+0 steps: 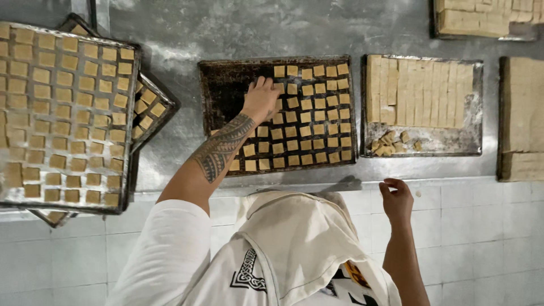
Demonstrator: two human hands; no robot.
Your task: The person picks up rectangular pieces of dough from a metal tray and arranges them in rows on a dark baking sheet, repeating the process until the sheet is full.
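Steel table (187, 39) w/ floury smears, white tiled front. Full tray (11, 195) cut off at left. Your left hand (260, 99) flat, fingers spread on dough squares (306, 122) in dark tray (226, 85). Right hand (396, 201) loosely curled, contents unclear.

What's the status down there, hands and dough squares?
Left hand flat on dough squares in dark tray. Right hand empty, at counter edge. Nothing blocking.
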